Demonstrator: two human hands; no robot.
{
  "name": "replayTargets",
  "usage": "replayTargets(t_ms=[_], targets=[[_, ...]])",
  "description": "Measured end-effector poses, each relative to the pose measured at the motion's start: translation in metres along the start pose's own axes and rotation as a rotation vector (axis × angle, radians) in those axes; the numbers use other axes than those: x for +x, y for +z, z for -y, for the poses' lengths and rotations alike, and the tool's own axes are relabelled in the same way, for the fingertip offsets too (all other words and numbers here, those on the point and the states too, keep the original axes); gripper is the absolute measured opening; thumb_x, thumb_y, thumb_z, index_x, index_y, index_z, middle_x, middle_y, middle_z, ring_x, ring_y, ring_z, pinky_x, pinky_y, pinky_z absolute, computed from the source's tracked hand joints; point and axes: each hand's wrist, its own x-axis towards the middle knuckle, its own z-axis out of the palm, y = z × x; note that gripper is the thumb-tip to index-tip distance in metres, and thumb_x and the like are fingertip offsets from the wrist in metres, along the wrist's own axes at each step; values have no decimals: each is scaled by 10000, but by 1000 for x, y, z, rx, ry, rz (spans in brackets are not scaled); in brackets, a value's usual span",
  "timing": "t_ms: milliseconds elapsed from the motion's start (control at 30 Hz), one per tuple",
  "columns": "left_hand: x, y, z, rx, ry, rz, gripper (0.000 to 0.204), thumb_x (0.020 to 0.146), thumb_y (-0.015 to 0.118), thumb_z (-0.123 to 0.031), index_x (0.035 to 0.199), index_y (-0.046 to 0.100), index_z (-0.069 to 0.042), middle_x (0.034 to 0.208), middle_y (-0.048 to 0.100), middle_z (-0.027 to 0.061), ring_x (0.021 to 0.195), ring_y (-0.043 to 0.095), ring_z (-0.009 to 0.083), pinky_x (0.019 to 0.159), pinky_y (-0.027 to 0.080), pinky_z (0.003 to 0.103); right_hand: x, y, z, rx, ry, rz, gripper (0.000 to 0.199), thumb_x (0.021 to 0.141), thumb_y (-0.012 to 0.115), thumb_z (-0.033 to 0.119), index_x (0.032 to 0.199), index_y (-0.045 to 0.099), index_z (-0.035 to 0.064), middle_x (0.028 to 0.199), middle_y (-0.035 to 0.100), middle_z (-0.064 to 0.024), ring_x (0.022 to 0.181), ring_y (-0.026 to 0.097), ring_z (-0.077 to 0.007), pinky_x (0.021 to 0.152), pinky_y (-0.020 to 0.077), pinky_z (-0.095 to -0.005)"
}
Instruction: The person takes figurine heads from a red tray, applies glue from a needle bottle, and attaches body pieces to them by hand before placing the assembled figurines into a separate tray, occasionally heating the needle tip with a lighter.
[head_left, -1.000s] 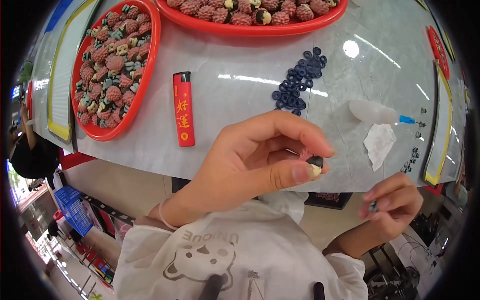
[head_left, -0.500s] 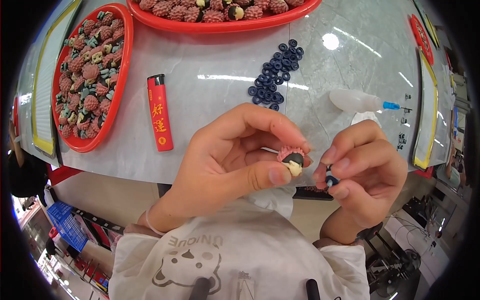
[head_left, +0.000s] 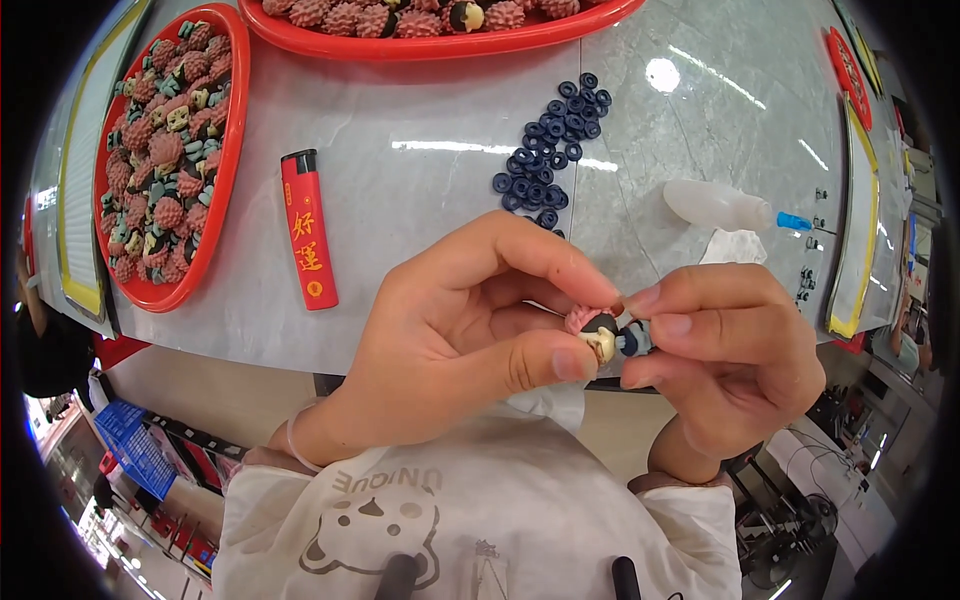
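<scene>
Between the thumb and fingers of my left hand (head_left: pixel 455 325) is a small figurine head (head_left: pixel 595 335) with a bumpy pink top, dark hair and a cream face. My right hand (head_left: pixel 735 350) pinches a small blue-grey figurine body (head_left: pixel 634 338), partly hidden by the fingertips. The body's narrow end meets the underside of the head; whether it sits inside cannot be seen. Beyond my hands, several dark blue rings (head_left: pixel 545 150) lie in a loose pile on the grey table.
A red tray (head_left: pixel 240 110) of pink-topped figurine parts stands at the left, and another red tray (head_left: pixel 440 45) at the far edge. A red lighter (head_left: pixel 310 235) lies left of my hands. A white squeeze bottle (head_left: pixel 715 205) with a blue tip lies at the right, near a white paper scrap (head_left: pixel 735 246).
My right hand has brought the figurine body left and up against the head. The head has tilted, with its underside now turned toward the body.
</scene>
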Motion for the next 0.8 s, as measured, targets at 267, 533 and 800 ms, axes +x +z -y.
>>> replayTargets(t_ms=[267,533,800], targets=[[1,-1,0,-4,-28,-29,377,700,725,-148,945,504,33,884,541,135,760,579,154,679,499,234,1,2,2,-155,-55,-24,292,551,761,0,772,571,22,758,601,-166,610,598,-180,466,442,-211],[-1,2,-2,-45,-63,-66,372,666,743,-145,907,528,40,836,562,137,750,591,158,668,509,231,-1,9,5,-209,-70,-93,255,564,742,12,737,555,30,740,603,-161,560,577,-172,427,420,-211],[0,-1,3,-64,-65,-37,328,640,740,-42,899,562,53,846,567,146,735,594,169,661,509,240,0,6,10,-245,-80,-8,214,589,705,-48,704,534,10,750,603,-156,540,561,-158,401,410,-206]])
